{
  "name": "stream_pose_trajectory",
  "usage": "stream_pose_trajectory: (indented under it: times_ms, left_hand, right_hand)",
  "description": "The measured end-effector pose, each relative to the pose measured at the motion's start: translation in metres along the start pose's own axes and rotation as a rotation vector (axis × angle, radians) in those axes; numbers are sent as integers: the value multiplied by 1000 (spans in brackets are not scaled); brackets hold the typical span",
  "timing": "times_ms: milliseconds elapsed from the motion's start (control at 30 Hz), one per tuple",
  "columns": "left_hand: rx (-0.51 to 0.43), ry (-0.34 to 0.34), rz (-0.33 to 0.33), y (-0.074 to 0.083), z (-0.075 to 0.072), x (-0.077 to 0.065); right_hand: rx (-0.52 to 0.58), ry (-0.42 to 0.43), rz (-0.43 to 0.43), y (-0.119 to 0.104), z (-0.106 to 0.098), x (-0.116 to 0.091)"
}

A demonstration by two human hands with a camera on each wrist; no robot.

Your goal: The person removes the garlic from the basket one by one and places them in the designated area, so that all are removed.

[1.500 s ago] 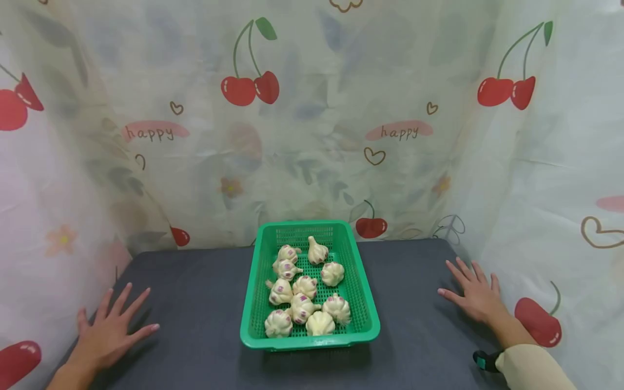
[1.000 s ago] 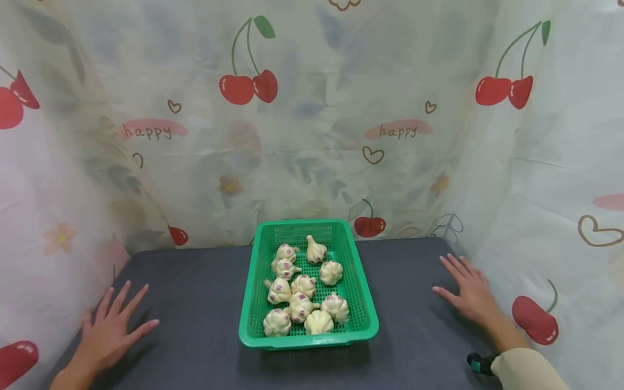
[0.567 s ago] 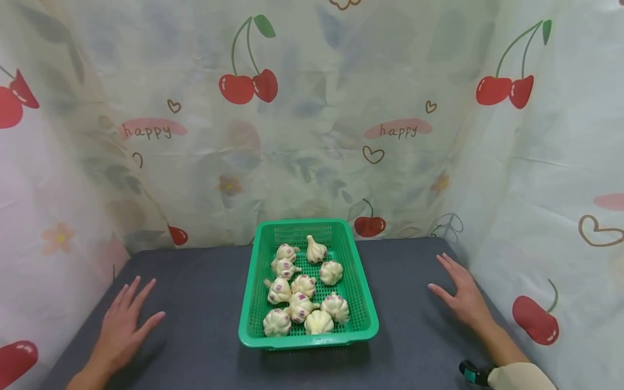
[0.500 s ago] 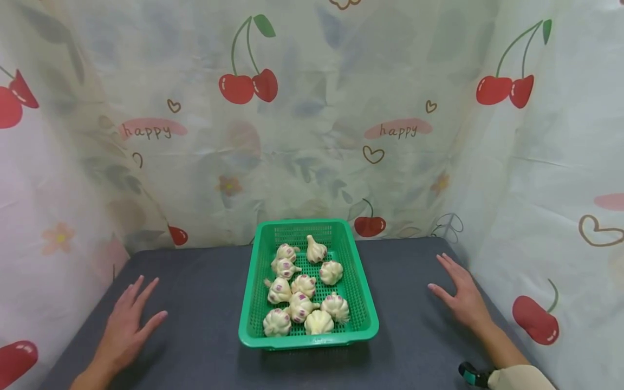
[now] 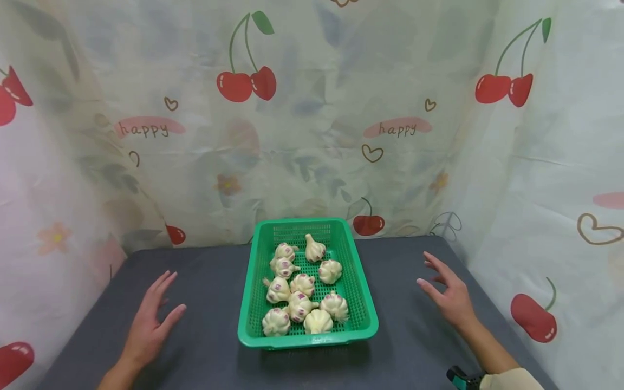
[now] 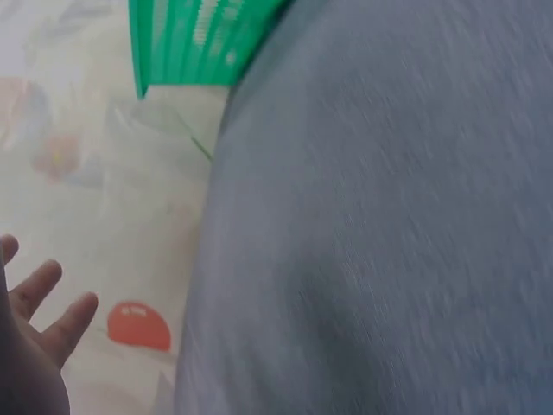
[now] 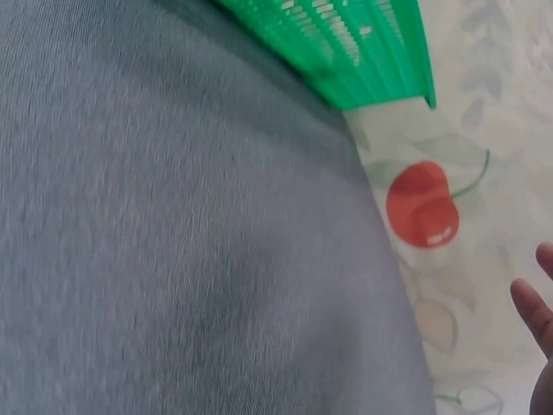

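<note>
A green plastic basket (image 5: 247, 303) stands at the middle of the dark table, with several garlic bulbs (image 5: 299, 306) lying inside it. To its left, my left hand (image 5: 148, 322) hovers above the table, fingers extended and thumb spread, holding nothing. My right hand (image 5: 452, 297) is raised on the other side, also holding nothing, its fingers a little bent and the thumb apart. Neither hand touches the basket. Only part of the left hand (image 6: 39, 337) shows in the left wrist view, and fingertips of the right hand (image 7: 537, 316) in the right wrist view.
The dark grey table (image 5: 209, 281) is bordered behind and at both sides by a pale curtain (image 5: 312, 135) printed with cherries and hearts. A dark wristband (image 5: 460, 377) sits on the right wrist, beside a cream sleeve (image 5: 512, 380).
Both hands have moved inward over the table toward the basket, turning from palm-down toward sideways. The basket and garlic bulbs have stayed in place.
</note>
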State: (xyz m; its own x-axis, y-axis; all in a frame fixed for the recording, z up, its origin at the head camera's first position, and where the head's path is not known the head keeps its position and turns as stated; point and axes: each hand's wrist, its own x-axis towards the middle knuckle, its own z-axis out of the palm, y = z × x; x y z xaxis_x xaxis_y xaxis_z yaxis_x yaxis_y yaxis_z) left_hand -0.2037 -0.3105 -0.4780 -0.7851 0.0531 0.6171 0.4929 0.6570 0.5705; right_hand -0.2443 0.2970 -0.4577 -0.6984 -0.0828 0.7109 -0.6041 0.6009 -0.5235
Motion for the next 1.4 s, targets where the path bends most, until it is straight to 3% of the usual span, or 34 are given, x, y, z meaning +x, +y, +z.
stream_pose_trajectory:
  times_ms: [133, 333, 533, 767, 1033, 1300, 1400]
  left_hand:
    - [-59, 56, 60, 10, 6, 7]
    - [-133, 111, 71, 26, 18, 19]
    - [-229, 124, 67, 38, 28, 27]
    - [-323, 117, 3, 53, 41, 34]
    - [-375, 146, -77, 89, 54, 36]
    - [-412, 99, -156, 98, 68, 35]
    - [-402, 83, -167, 93, 75, 33]
  right_hand:
    - [58, 17, -21, -28, 3, 8]
    - [118, -10, 68, -35, 9, 14]
    - [159, -21, 123, -46, 20, 27]
    - [130, -67, 186, -38, 37, 45]
    - [190, -150, 211, -39, 51, 69]
    - [316, -240, 264, -51, 68, 91]
    - [351, -279, 303, -55, 73, 100]
